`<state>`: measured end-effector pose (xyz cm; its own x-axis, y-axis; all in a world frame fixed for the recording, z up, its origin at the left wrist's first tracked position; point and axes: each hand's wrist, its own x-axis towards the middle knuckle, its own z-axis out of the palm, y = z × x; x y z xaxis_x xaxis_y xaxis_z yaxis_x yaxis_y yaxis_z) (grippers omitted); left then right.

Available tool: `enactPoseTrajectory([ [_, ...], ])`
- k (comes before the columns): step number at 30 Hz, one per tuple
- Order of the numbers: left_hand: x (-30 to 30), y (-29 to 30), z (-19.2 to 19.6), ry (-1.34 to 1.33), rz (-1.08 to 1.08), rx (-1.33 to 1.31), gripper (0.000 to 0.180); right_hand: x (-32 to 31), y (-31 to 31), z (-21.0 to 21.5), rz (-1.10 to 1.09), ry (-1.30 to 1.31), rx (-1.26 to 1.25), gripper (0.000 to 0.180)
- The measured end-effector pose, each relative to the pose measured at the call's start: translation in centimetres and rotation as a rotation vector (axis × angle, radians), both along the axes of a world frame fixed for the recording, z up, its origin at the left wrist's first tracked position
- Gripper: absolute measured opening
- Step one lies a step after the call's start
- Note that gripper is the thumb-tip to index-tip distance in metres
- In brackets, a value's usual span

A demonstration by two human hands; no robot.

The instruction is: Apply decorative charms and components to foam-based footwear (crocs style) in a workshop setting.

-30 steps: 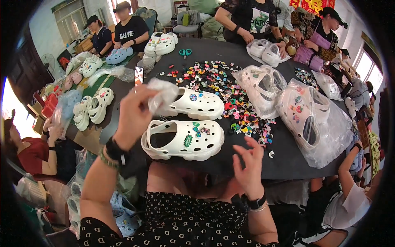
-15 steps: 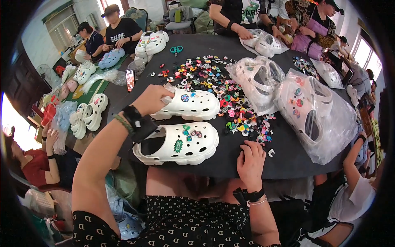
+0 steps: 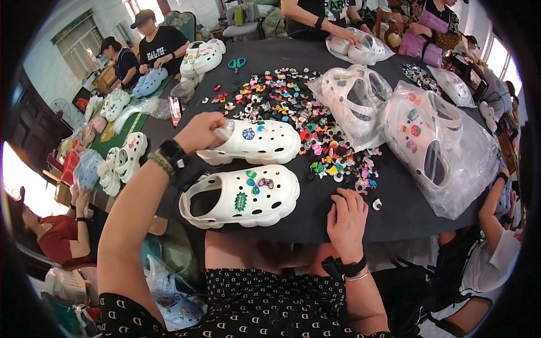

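Note:
Two white clogs lie side by side on the dark table, toes to the right. The far clog (image 3: 270, 142) carries a blue round charm and a light-blue one. The near clog (image 3: 265, 205) has green charms and a game-controller charm. At the far clog's opening, my left hand (image 3: 198, 134) has its fingers closed on what looks like clear plastic (image 3: 226, 129); the fingertips are partly hidden. My right hand (image 3: 347, 218) rests on the table right of the near clog, fingers loosely extended, holding nothing. Beside it lies a small white-and-black charm (image 3: 377, 204).
A heap of colourful shoe charms (image 3: 282, 93) spreads beyond the clogs. Bagged white clogs (image 3: 420, 138) stand on the right. Teal scissors (image 3: 236, 63) and a phone (image 3: 175, 110) lie at the back left. Several people work around the table; a co-worker's hand (image 3: 345, 36) touches another bagged pair.
My left hand has shifted slightly left at the far clog's opening, and more clear plastic shows there. The whole view has moved slightly. My right hand stays resting on the table.

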<state>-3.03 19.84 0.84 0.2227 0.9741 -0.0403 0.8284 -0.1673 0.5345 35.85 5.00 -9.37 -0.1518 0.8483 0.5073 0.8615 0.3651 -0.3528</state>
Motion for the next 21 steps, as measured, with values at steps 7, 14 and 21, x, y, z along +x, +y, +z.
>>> enactPoseTrajectory([
  [7,2.5,0.9,-1.2,0.304,-0.021,0.480,0.004,0.2,0.1,-0.1,-0.003,0.007,0.021,0.027],
  [14,3.2,0.5,0.6,0.252,0.047,0.154,0.016,0.4,0.1,-0.4,0.015,0.026,0.047,0.026],
  [21,0.7,-6.7,4.0,-0.036,0.010,0.322,0.043,0.3,0.0,-0.6,0.047,0.026,0.084,0.023],
])
